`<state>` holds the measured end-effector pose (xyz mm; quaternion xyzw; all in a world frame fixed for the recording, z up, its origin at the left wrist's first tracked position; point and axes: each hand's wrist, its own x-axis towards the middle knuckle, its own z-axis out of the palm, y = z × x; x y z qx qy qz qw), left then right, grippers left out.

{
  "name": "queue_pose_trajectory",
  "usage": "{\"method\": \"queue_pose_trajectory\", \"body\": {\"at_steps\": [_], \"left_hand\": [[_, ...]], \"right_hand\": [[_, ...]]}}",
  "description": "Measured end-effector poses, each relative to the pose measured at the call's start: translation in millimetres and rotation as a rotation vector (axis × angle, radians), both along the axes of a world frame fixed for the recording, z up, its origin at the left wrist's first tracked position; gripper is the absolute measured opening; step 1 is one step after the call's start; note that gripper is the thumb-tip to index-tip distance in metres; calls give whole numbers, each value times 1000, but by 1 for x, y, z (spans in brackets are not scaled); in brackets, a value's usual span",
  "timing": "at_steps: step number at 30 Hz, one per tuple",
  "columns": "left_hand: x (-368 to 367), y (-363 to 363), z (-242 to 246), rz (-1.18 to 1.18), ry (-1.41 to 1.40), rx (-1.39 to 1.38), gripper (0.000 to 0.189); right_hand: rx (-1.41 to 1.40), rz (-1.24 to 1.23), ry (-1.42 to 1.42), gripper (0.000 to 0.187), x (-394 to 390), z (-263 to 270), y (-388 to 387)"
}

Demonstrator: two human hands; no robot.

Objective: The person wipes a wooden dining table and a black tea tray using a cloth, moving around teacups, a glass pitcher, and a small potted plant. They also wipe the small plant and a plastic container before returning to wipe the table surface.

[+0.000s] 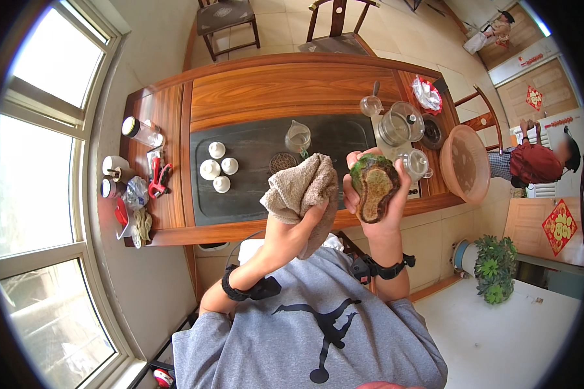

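Bunched in my left hand [294, 238] is a beige terry cloth [297, 189], its folds covering most of the fingers. My right hand [384, 216] grips a green and brown ornament [375, 187], whose rough, gourd-shaped tan patch faces me. Whether it is stone or ceramic I cannot tell. Cloth and ornament are held apart above the near side of a dark tea tray [253, 206]. Just beyond the cloth are a glass pitcher [298, 136] and a round perforated drain [282, 163], partly hidden. Past my right fingers stands a lidded glass teapot [413, 163].
Several white cups [216, 150] sit on the tray's left. A glass pot [401, 124] and a pink basin [465, 163] of water are at right. Red pruning shears [159, 177] and a glass bottle [143, 131] lie left. A person [538, 160] stands beyond the table.
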<state>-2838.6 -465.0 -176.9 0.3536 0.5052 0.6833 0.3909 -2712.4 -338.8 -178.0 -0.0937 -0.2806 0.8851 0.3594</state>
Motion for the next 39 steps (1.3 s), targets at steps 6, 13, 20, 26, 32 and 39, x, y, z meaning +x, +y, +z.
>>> {"method": "queue_pose_trajectory", "body": {"at_steps": [6,13,20,26,32,39], "left_hand": [[0,-6,-9,23,52,-21,50],[-10,-17,-22,114,-12,-91,48],[-32,-45,-54,295,-14,-145,41],[-46,-77,-74,504,-13,-225,40],[-61,-104,-83,646,-32,-250,36],[-79,-120,-92,711,-53,-234,38]], "right_hand": [[-32,-24,-102,56,1,7,-5],[-202,104,150,70,1,-1,-4],[-20,164,42,86,-1,-33,2],[337,90,-166,72,-21,-33,-11],[764,-41,-615,73,-41,-30,-29],[1011,-126,-720,77,-55,-27,-43]]}}
